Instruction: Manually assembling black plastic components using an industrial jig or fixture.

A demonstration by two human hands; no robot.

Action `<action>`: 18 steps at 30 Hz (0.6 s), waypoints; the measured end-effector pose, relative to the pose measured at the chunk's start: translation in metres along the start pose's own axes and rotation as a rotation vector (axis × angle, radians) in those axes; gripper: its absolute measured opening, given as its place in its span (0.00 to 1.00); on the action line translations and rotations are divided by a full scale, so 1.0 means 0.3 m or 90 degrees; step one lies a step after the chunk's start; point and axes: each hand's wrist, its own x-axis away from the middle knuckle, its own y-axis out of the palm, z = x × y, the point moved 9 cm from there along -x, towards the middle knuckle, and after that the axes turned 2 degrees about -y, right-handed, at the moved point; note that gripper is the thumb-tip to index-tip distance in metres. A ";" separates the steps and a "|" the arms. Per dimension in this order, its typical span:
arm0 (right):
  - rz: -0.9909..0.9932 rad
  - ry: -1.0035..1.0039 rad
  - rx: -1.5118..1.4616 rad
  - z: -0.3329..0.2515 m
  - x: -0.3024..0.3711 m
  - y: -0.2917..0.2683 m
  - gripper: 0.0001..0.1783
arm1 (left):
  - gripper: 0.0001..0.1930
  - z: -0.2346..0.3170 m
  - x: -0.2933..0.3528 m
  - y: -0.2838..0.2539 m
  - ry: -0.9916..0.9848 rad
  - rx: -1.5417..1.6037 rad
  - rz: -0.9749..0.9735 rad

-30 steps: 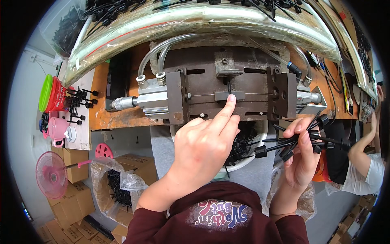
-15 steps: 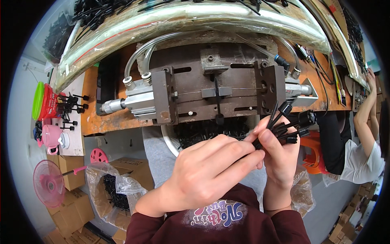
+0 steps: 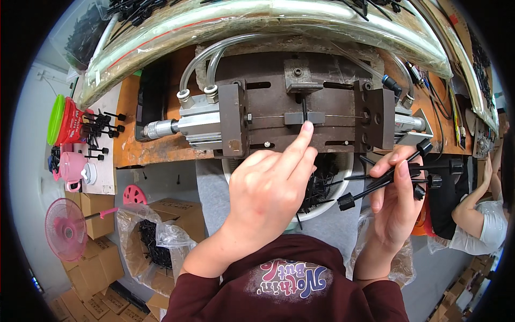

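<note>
My left hand (image 3: 271,188) reaches to the metal fixture's small grey block (image 3: 294,118). Its index finger is stretched along a black rod (image 3: 305,107) set upright in the block, and its other fingers curl in around the rod's near end. The thumb and the rod's near end are hidden under the hand. Off to the right, my right hand (image 3: 399,201) is closed on several black plastic rods with knobbed caps (image 3: 383,187), which fan out between thumb and fingers. Under the fixture's front edge, a white basket (image 3: 343,188) holds many similar black rods.
Silver air cylinders (image 3: 199,124) with clear hoses (image 3: 196,61) flank the fixture on the wooden bench (image 3: 129,150). More rods lie beside a pink cup (image 3: 71,165). A lined carton (image 3: 134,244) and a pink fan (image 3: 65,228) stand at left. Another person's arm (image 3: 477,190) shows at far right.
My left hand has left the bundle and moved forward to the rod in the fixture. My right hand has shifted right, its rods now spread wider. The whole view has shifted slightly.
</note>
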 end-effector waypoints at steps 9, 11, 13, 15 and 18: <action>0.012 -0.001 0.003 0.000 0.001 -0.013 0.08 | 0.13 -0.022 -0.020 -0.003 -0.014 0.037 -0.028; 0.024 0.002 0.001 0.005 -0.002 -0.016 0.09 | 0.18 -0.049 -0.013 -0.011 -0.071 0.188 -0.044; 0.001 0.015 -0.022 0.017 -0.002 -0.006 0.08 | 0.22 -0.009 -0.010 -0.032 -0.008 0.314 -0.017; -0.022 0.057 -0.039 0.037 0.006 0.036 0.08 | 0.18 0.052 0.003 -0.067 0.073 0.346 -0.021; -0.063 0.107 -0.075 0.056 0.010 0.079 0.08 | 0.14 0.079 0.028 -0.089 0.096 0.369 -0.044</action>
